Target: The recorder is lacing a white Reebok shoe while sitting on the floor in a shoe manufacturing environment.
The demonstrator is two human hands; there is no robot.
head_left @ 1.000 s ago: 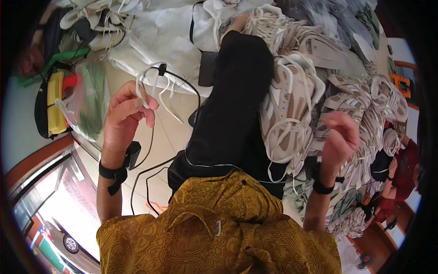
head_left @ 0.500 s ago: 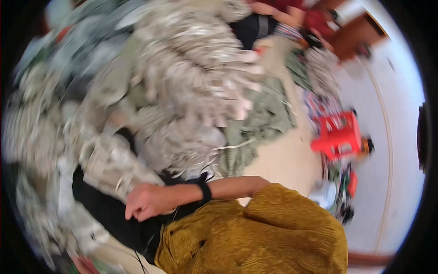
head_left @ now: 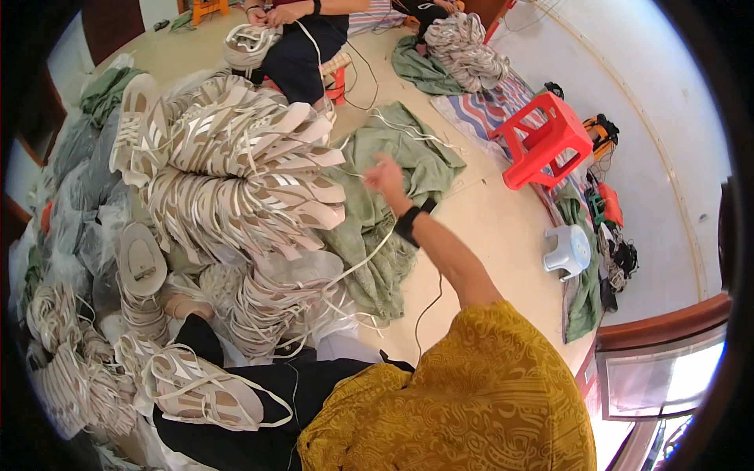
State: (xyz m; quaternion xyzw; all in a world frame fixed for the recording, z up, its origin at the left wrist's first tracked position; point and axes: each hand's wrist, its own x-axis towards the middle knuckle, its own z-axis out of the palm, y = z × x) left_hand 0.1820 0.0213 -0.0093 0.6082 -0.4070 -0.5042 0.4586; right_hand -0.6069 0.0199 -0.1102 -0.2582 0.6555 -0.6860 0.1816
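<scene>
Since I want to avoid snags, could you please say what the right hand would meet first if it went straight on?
The right hand would probably meet the green cloth first, though depth is unclear; if high enough, it might pass over toward the seated co-worker.

Right forearm (head_left: pixel 455 255): one, ours, bare, slanting up and leftward across our view from the sleeve. Right wrist (head_left: pixel 412 222): banded in black, nearly in line with it. Right hand (head_left: pixel 385 180): held out at the arm's end, fingers (head_left: pixel 378 174) partly bent, slightly blurred; we cannot tell their grip. Thigh (head_left: pixel 228 447): black-trousered, lying low in our view.
</scene>
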